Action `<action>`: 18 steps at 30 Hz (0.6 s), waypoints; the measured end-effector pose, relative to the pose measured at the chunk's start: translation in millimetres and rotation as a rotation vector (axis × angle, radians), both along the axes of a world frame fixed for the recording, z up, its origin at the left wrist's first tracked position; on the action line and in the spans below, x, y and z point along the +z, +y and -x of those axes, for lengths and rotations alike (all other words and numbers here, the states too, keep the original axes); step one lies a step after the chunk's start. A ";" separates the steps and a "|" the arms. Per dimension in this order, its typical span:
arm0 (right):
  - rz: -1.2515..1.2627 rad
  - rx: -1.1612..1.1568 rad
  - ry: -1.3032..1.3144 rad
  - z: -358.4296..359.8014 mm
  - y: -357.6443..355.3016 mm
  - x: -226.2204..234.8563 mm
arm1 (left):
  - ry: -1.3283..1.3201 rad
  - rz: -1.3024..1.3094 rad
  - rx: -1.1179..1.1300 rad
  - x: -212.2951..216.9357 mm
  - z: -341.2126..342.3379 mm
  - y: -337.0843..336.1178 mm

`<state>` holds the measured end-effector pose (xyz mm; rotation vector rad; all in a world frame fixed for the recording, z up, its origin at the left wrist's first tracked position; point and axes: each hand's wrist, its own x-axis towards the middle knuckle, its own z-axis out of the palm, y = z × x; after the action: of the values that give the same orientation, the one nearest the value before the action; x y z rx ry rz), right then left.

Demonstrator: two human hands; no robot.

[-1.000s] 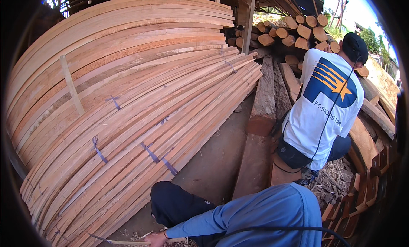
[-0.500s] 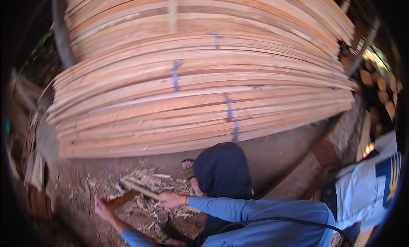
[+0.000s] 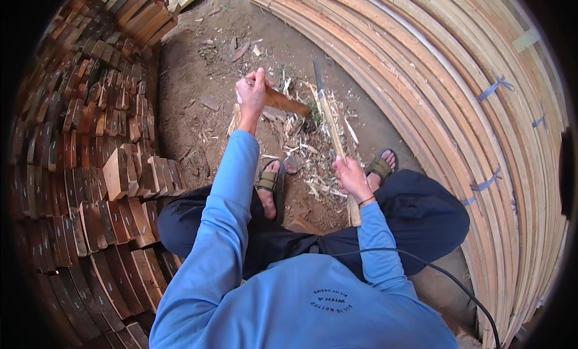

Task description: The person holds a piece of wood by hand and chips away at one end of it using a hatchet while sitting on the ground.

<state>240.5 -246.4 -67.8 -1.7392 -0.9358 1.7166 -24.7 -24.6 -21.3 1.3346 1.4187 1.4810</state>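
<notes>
Out in front of me, my left hand (image 3: 253, 97) is closed on one end of a short, flat piece of brown wood (image 3: 288, 102). The wood's other end points right, toward a knife (image 3: 331, 125) with a thin dark blade and a long pale wooden handle. My right hand (image 3: 352, 181) wraps round that handle low down, with the blade pointing away from me. Blade and wood appear apart. Beneath them, pale wood shavings (image 3: 310, 150) lie scattered on the dirt ground between my sandalled feet.
Long bundled wooden strips (image 3: 415, 78), tied with bluish bands, curve along the right side. Stacked short wood blocks (image 3: 84, 138) rise on the left, close to my knee. A black cable (image 3: 433, 267) runs across my right side. Bare dirt (image 3: 186, 78) stretches ahead.
My view has swung left, so the long strips now stand at the right and the block stack shows at the left. Both hands still hold the wood and the knife.
</notes>
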 end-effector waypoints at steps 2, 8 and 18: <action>-0.069 0.031 -0.072 0.0 -3.1 -15.2 | -0.019 -0.039 0.000 -3.2 -5.6 3.0; -0.381 0.192 -0.436 25.6 -9.7 40.4 | -0.034 -0.051 0.084 -8.8 7.6 13.4; -0.422 0.165 -0.485 35.0 -4.0 64.8 | -0.017 -0.101 0.068 -11.4 8.9 32.7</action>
<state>205.5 -250.5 -2.9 -1.8452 -1.5599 1.0804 -33.6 8.1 -32.7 1.3423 1.4078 1.6237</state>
